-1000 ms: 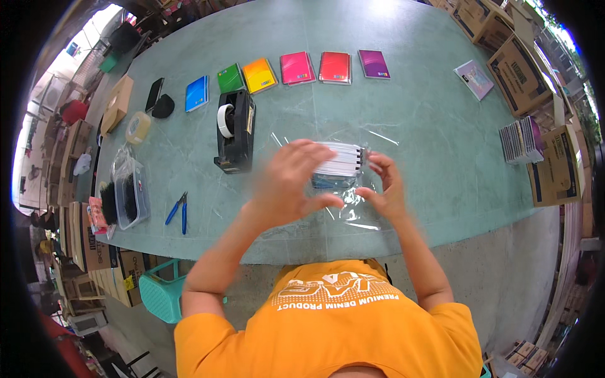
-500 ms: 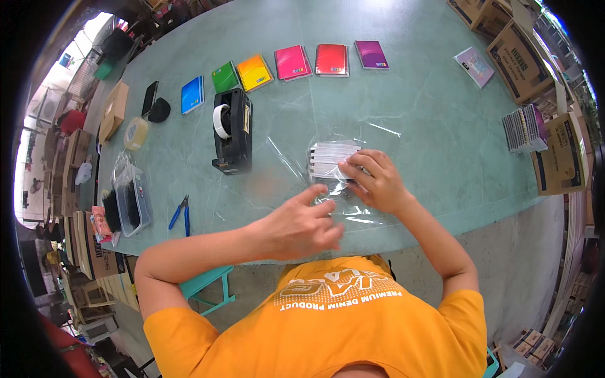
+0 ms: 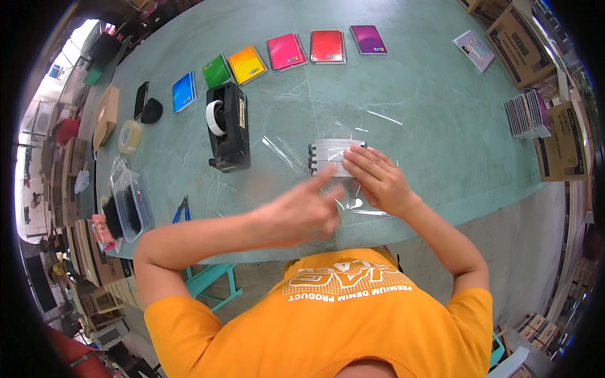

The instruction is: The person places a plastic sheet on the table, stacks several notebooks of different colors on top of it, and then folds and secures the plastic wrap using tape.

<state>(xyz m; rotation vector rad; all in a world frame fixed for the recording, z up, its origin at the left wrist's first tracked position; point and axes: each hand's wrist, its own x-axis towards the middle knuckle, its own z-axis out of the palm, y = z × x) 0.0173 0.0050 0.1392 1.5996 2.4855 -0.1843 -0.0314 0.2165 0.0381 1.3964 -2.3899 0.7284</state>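
Note:
A small block of spiral notebooks [image 3: 326,153] sits before me on the table, white page edges up and black coils along its left side. Clear plastic film [image 3: 350,200] lies around and in front of it. My right hand [image 3: 381,183] rests flat over the block's right part, fingers stretched out together, pressing on the film. Just nearer and to the left, my left hand [image 3: 299,211] hovers with its forefinger pointing toward the block; it is blurred, its fingers look apart, and I see nothing in it.
A black tape dispenser [image 3: 229,129] stands left of the block. Notebooks in several colours, among them a red one [image 3: 328,46], form an arc behind. Blue-handled pliers [image 3: 181,210], a clear bin [image 3: 133,205] and a tape roll [image 3: 130,137] lie left. Stacked notebooks [image 3: 528,114] and cartons [image 3: 561,142] stand right.
My right hand has gone from gripping the block's right end with bent fingers to lying flat on it. My left hand stays close by, still moving, its forefinger now nearer the block.

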